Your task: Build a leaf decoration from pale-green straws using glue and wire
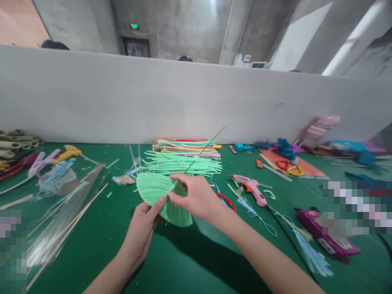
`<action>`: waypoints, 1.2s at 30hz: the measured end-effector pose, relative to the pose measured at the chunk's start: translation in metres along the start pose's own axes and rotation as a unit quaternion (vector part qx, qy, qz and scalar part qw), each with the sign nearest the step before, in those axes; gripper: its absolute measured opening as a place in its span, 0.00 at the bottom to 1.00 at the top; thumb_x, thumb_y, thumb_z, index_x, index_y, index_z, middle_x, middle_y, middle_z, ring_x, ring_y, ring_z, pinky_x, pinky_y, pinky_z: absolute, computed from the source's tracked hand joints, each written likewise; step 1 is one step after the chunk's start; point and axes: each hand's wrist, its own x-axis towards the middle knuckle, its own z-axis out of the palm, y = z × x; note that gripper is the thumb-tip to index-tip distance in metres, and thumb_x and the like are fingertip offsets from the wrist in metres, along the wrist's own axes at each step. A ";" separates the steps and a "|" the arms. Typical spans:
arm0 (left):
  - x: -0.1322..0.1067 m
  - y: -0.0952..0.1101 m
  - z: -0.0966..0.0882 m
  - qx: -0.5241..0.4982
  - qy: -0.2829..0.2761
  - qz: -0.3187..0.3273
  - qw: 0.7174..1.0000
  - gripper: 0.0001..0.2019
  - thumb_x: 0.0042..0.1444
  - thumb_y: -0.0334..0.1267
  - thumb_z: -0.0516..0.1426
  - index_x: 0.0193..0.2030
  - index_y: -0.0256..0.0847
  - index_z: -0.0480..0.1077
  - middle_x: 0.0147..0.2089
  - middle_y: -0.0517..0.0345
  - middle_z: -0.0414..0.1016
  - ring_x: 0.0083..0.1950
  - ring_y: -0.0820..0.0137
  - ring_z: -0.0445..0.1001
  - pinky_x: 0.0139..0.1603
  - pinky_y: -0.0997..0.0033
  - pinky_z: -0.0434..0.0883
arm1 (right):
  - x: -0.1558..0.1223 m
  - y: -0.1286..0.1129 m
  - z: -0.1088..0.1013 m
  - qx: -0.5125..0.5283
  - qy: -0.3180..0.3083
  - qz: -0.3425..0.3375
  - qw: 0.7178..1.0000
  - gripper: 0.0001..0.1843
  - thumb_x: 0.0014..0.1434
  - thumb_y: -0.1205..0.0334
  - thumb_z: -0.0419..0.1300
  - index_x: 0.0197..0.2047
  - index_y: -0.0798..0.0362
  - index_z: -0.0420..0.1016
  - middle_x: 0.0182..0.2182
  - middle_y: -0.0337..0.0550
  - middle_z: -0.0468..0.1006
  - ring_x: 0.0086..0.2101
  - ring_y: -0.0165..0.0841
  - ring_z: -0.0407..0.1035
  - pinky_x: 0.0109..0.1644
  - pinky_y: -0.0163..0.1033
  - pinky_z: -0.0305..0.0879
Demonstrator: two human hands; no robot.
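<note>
We see a mint-green, ribbed fan piece [150,188] held aloft, nearer to us than the pile of green strips [183,163], its rounded halves flaring either side of a bend; a thin dark rod [211,142] slants up across that pile.

L hand [141,228] part-hid bhd grn ribbed pc [153,188] | R forearm [254,245] cut btm | sign [134,26] txt illeg.

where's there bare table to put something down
Bare green tabletop shows on the near side, between the forearms; another patch lies between the left hand and the long pale wooden sticks. Crowded: beyond the ribbed mint-green fan-shaped piece, with fuzzy mint-green stems, and right, around the pink glue gun.
</note>
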 end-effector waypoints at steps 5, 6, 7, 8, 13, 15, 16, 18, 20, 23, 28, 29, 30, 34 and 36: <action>-0.001 0.000 -0.001 0.019 -0.001 0.015 1.000 0.19 0.51 0.44 0.63 0.48 0.36 0.77 0.39 0.51 0.81 0.33 0.67 0.75 0.35 0.71 0.68 | 0.003 0.003 -0.003 0.014 -0.027 -0.003 1.000 0.24 0.54 0.55 0.60 0.53 0.57 0.74 0.26 0.42 0.76 0.27 0.31 0.66 0.31 0.34 0.60; -0.001 0.000 -0.001 0.025 0.001 0.018 1.000 0.19 0.51 0.44 0.63 0.48 0.36 0.77 0.39 0.51 0.81 0.33 0.67 0.75 0.36 0.71 0.69 | 0.003 0.004 -0.004 0.016 -0.028 -0.005 0.999 0.24 0.54 0.55 0.61 0.52 0.57 0.74 0.27 0.42 0.77 0.27 0.31 0.67 0.32 0.34 0.60; -0.001 0.000 -0.002 0.028 0.001 0.021 0.999 0.19 0.51 0.43 0.63 0.47 0.35 0.77 0.39 0.51 0.81 0.34 0.66 0.75 0.36 0.70 0.69 | 0.003 0.004 -0.004 0.016 -0.029 -0.007 0.999 0.24 0.54 0.56 0.61 0.52 0.57 0.75 0.27 0.42 0.77 0.27 0.31 0.67 0.32 0.34 0.60; 0.000 0.000 -0.002 0.029 -0.001 0.024 0.999 0.18 0.51 0.43 0.63 0.47 0.35 0.77 0.40 0.50 0.81 0.36 0.66 0.76 0.37 0.70 0.69 | 0.003 0.004 -0.005 0.017 -0.030 -0.008 0.999 0.24 0.53 0.55 0.61 0.52 0.58 0.75 0.27 0.42 0.77 0.27 0.31 0.67 0.32 0.34 0.60; 0.001 -0.002 -0.002 0.041 0.006 0.037 0.998 0.19 0.51 0.43 0.63 0.47 0.36 0.77 0.36 0.52 0.81 0.32 0.66 0.75 0.34 0.69 0.69 | 0.002 0.005 -0.002 -0.007 -0.022 -0.017 1.000 0.25 0.53 0.56 0.60 0.52 0.60 0.74 0.21 0.39 0.73 0.23 0.29 0.63 0.28 0.34 0.56; 0.001 -0.002 -0.003 0.047 0.020 0.041 0.998 0.20 0.49 0.43 0.64 0.47 0.35 0.77 0.32 0.53 0.81 0.29 0.66 0.74 0.32 0.69 0.68 | 0.002 0.005 0.000 -0.018 -0.014 -0.023 0.999 0.24 0.54 0.56 0.60 0.52 0.60 0.74 0.19 0.37 0.71 0.22 0.29 0.62 0.29 0.34 0.56; 0.001 -0.002 -0.003 0.046 0.026 0.043 0.998 0.20 0.49 0.43 0.65 0.47 0.35 0.77 0.32 0.53 0.81 0.29 0.66 0.74 0.32 0.69 0.69 | 0.002 0.005 0.000 -0.019 -0.010 -0.026 0.999 0.24 0.54 0.57 0.60 0.52 0.59 0.74 0.19 0.37 0.72 0.22 0.29 0.62 0.29 0.34 0.56; 0.000 -0.001 -0.003 0.036 0.024 0.040 0.998 0.20 0.49 0.43 0.65 0.48 0.35 0.77 0.34 0.52 0.81 0.31 0.65 0.76 0.34 0.69 0.70 | 0.002 0.006 -0.001 -0.012 -0.010 -0.032 0.999 0.24 0.54 0.56 0.60 0.52 0.59 0.74 0.21 0.38 0.73 0.23 0.29 0.63 0.30 0.34 0.57; -0.001 0.001 -0.002 0.015 0.009 0.029 0.999 0.20 0.50 0.42 0.64 0.49 0.34 0.76 0.38 0.50 0.82 0.35 0.64 0.77 0.37 0.68 0.71 | 0.002 0.007 -0.004 0.013 -0.020 -0.033 0.999 0.24 0.56 0.55 0.59 0.53 0.58 0.74 0.25 0.41 0.76 0.26 0.30 0.65 0.32 0.34 0.59; -0.002 0.004 0.000 -0.011 -0.006 0.015 1.000 0.21 0.50 0.42 0.65 0.50 0.34 0.76 0.43 0.47 0.81 0.40 0.61 0.78 0.40 0.67 0.72 | 0.001 0.009 -0.010 0.055 -0.040 -0.023 0.997 0.23 0.58 0.54 0.57 0.53 0.57 0.74 0.32 0.44 0.79 0.31 0.32 0.68 0.34 0.35 0.61; -0.002 0.005 0.002 -0.041 0.000 0.004 0.999 0.24 0.50 0.41 0.64 0.54 0.36 0.72 0.49 0.46 0.79 0.47 0.58 0.77 0.45 0.65 0.73 | 0.000 0.008 -0.011 0.078 -0.046 -0.005 0.996 0.22 0.59 0.56 0.56 0.54 0.56 0.74 0.31 0.43 0.79 0.30 0.31 0.68 0.34 0.36 0.62; -0.002 0.005 0.002 -0.046 0.004 0.003 0.999 0.25 0.50 0.41 0.65 0.55 0.36 0.71 0.49 0.46 0.79 0.47 0.58 0.77 0.46 0.65 0.73 | 0.000 0.008 -0.010 0.082 -0.050 -0.001 0.995 0.21 0.59 0.57 0.55 0.54 0.55 0.74 0.30 0.42 0.79 0.29 0.31 0.68 0.34 0.36 0.62; -0.002 0.005 0.002 -0.050 0.011 0.003 0.999 0.27 0.49 0.41 0.65 0.56 0.37 0.71 0.50 0.46 0.79 0.47 0.58 0.78 0.46 0.64 0.74 | 0.000 0.008 -0.009 0.085 -0.055 0.002 0.995 0.21 0.59 0.57 0.56 0.53 0.55 0.74 0.29 0.41 0.78 0.28 0.30 0.68 0.34 0.36 0.62; -0.002 0.005 0.001 -0.041 0.028 0.008 0.999 0.30 0.46 0.40 0.67 0.57 0.38 0.70 0.50 0.46 0.79 0.46 0.57 0.78 0.45 0.64 0.74 | 0.000 0.008 -0.005 0.089 -0.076 0.010 0.993 0.24 0.56 0.56 0.59 0.54 0.56 0.74 0.30 0.42 0.79 0.29 0.31 0.68 0.34 0.36 0.62; -0.002 0.005 0.000 -0.032 0.026 0.012 0.999 0.30 0.46 0.40 0.67 0.57 0.38 0.70 0.49 0.46 0.79 0.45 0.57 0.78 0.45 0.64 0.74 | 0.001 0.008 -0.003 0.083 -0.078 0.010 0.993 0.24 0.54 0.55 0.61 0.54 0.55 0.74 0.31 0.43 0.79 0.29 0.31 0.68 0.34 0.35 0.62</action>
